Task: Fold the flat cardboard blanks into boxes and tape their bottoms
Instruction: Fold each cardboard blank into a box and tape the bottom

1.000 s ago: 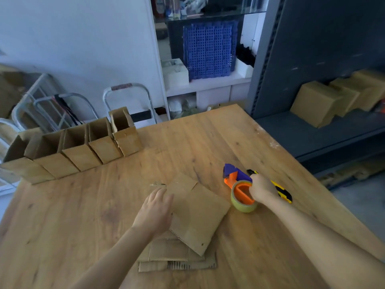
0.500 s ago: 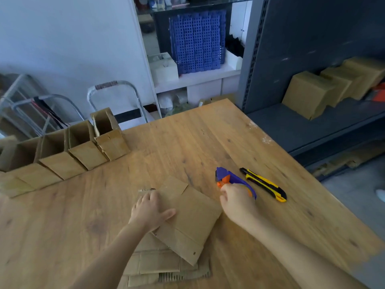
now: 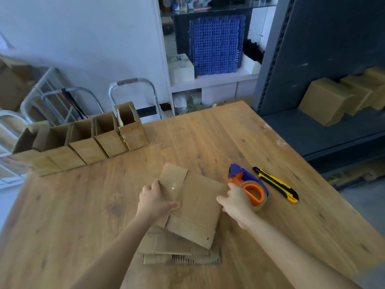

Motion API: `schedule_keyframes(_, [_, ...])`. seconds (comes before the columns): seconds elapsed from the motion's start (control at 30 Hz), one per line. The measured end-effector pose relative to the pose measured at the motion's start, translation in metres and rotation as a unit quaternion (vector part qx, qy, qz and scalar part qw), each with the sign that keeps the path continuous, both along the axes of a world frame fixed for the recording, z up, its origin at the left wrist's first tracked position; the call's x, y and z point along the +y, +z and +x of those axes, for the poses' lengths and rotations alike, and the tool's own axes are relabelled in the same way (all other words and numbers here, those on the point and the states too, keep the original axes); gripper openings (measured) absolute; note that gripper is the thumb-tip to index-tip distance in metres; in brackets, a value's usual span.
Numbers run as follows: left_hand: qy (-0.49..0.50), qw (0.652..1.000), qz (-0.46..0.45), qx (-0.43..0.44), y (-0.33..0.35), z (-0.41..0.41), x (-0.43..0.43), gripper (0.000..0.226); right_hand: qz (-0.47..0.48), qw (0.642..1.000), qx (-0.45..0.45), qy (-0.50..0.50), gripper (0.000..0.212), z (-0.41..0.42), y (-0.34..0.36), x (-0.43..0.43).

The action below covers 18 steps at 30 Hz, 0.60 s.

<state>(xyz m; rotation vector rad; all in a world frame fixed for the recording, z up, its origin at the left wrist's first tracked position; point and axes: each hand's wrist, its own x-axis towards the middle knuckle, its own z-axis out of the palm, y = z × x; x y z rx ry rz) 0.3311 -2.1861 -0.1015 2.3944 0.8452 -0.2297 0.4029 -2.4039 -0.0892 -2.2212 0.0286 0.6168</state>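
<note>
A flat cardboard blank lies on top of a small stack of blanks at the near middle of the wooden table. My left hand grips the blank's left edge, thumb lying across its top and fingers curled at the edge of the flap. My right hand touches the blank's right edge with loosely spread fingers and holds nothing. Just right of that hand sits an orange and purple tape dispenser.
A yellow and black utility knife lies right of the dispenser. A row of folded open boxes stands along the table's far left edge. Closed boxes sit on a dark shelf unit at right; metal step ladders stand behind the table.
My right hand let go of the tape dispenser and moved left to the blank's right edge. My left hand's fingers curled at the blank's left edge.
</note>
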Motion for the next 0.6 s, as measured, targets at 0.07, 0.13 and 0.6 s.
schedule_keyframes(0.07, [0.022, 0.999, -0.003, -0.038, 0.009, -0.016, 0.009, 0.102, 0.022, 0.999, -0.038, 0.002, 0.065, -0.006, 0.013, 0.01])
schedule_keyframes(0.13, [0.054, 0.996, -0.014, -0.075, 0.021, -0.035, 0.018, 0.098, 0.043, 0.996, -0.073, 0.007, 0.06, -0.017, 0.028, 0.024])
schedule_keyframes(0.6, [0.275, 0.915, -0.147, -0.258, 0.067, -0.184, 0.079, 0.073, 0.176, 0.966, -0.155, 0.113, 0.023, -0.135, 0.069, 0.132])
